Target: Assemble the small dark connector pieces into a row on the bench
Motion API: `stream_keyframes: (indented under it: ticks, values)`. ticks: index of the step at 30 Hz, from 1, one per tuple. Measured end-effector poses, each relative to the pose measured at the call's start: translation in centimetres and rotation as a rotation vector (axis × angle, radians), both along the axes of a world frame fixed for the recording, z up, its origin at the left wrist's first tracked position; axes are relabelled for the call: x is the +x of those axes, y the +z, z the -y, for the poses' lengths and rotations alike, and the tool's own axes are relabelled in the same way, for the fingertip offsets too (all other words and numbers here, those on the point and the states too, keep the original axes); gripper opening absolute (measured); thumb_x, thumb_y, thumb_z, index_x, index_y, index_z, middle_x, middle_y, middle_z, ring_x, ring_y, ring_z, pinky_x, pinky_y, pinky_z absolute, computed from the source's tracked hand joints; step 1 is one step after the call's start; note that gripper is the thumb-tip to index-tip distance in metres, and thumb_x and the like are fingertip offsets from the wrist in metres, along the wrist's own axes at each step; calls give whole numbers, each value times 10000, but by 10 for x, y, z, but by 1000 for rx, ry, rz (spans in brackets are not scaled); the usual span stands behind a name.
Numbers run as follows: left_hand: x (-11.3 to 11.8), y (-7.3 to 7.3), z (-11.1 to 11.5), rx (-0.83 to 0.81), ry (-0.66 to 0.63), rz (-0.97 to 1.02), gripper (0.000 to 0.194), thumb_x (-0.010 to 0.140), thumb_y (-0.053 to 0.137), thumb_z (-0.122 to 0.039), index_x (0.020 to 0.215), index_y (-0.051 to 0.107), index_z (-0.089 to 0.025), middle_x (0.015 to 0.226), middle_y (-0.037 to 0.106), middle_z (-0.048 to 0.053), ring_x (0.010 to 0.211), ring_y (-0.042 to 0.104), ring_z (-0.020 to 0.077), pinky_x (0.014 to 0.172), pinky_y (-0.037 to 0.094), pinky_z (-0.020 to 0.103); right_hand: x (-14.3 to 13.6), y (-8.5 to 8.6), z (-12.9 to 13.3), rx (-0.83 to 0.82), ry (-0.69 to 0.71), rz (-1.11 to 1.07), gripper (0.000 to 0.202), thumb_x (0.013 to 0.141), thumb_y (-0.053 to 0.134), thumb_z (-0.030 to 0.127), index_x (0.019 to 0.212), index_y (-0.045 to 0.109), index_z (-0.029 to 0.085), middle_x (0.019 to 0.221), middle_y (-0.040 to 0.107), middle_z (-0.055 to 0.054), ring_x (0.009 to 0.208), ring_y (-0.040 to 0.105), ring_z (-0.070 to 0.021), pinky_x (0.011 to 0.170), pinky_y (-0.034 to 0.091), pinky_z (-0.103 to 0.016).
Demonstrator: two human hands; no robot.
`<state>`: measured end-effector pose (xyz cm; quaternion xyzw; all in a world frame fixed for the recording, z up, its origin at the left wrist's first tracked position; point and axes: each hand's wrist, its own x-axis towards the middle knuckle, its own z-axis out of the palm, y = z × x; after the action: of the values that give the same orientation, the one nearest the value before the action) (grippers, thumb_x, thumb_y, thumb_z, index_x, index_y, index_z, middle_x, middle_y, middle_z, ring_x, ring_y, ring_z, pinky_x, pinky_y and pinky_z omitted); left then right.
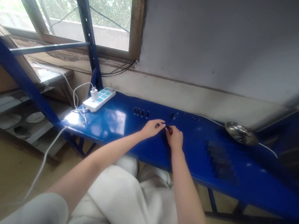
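Note:
My left hand (pixel 152 128) and my right hand (pixel 174 138) are close together above the blue table (pixel 159 155). Between the fingertips of my right hand is a small dark piece (pixel 168 126), too small to name. The left thumb and fingers are pinched beside it; whatever they hold, if anything, is hidden. Beyond the left hand stands a short row of several small dark and clear cylinders (pixel 142 113). Two similar small pieces (pixel 174 115) lie beyond the right hand. Tiny bits (pixel 195 118) are scattered farther right.
A white power strip (pixel 99 99) with a plug (pixel 94 94) lies at the table's left end, its cable hanging over the edge. At the right are a shiny metal bowl (pixel 241 133) and a blurred-out dark object (pixel 221 160). Blue metal posts (pixel 86 22) frame the table.

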<state>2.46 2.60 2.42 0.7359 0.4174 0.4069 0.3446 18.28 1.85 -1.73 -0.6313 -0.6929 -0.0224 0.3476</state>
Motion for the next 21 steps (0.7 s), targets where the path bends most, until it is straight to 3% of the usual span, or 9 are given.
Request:
stream_keyframes:
  ticks: [5, 9, 14, 21]
  values:
    - [-27, -12, 12, -133, 228, 258, 300, 833, 448, -371, 869, 626, -132, 756, 638, 47, 567, 549, 81, 597, 447, 213, -1, 1, 1, -47, 30, -20, 316, 863, 390, 395, 922, 589, 157, 747, 629, -72, 644, 558, -184, 692, 402, -338]
    - [-34, -20, 9, -165, 381, 437, 313, 833, 432, -391, 810, 598, -126, 667, 596, 19, 497, 509, 66, 523, 409, 197, -10, 4, -2, -63, 123, 28, 272, 858, 414, 356, 899, 608, 171, 757, 635, -71, 685, 567, -197, 702, 409, -356]
    - [-33, -22, 9, -137, 377, 484, 294, 811, 464, -387, 720, 580, -132, 589, 554, -10, 456, 483, 59, 501, 392, 196, -36, 9, -22, -161, 164, -54, 180, 784, 519, 328, 762, 622, 182, 726, 632, -45, 661, 557, -173, 618, 413, -288]
    - [-35, -22, 12, -182, 358, 485, 258, 796, 475, -353, 692, 571, -137, 571, 539, -11, 450, 479, 62, 498, 396, 198, -64, 11, -58, -265, 43, -185, 130, 725, 579, 276, 755, 650, 172, 759, 664, -43, 680, 592, -156, 617, 421, -250]
